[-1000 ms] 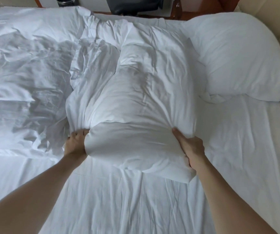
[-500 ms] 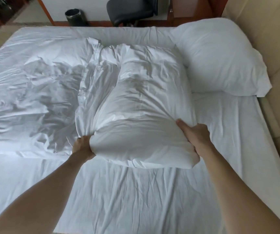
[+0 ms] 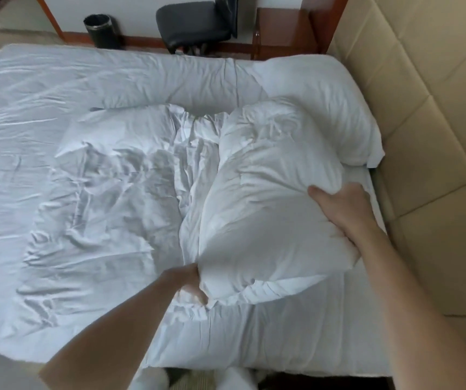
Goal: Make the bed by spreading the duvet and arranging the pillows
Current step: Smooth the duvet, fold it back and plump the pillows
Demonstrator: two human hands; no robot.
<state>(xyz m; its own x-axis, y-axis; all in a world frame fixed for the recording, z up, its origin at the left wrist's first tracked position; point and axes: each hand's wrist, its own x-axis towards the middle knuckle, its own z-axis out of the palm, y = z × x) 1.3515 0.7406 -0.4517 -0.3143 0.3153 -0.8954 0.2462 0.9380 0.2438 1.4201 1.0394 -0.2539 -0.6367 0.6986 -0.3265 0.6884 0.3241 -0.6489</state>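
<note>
1. Gripping a white pillow [image 3: 265,220] with both hands, you have it raised off the bed [image 3: 282,339], tilted up toward the far right.
2. Your left hand [image 3: 191,287] holds the pillow's near-left corner; its fingers are curled into the fabric and mostly hidden behind it, so only the knuckles and thumb side show, blurred.
3. Your right hand [image 3: 341,209] clamps the pillow's right edge, thumb on the top face, the other fingers wrapped underneath and out of sight.
4. A second pillow [image 3: 338,108] lies at the far right corner of the bed, against the padded beige headboard [image 3: 423,136]; the held pillow overlaps its near side, and you cannot tell whether they touch.
5. The duvet [image 3: 108,187] lies crumpled in the middle and left of the bed, just beside the held pillow on its left, with deep creases and a bunched ridge running between them.
6. Bare sheet shows along the near edge of the bed, below your hands.
7. Beyond the far edge stand a dark bin [image 3: 100,30] and a black chair [image 3: 195,25], by a wall with wood trim.
</note>
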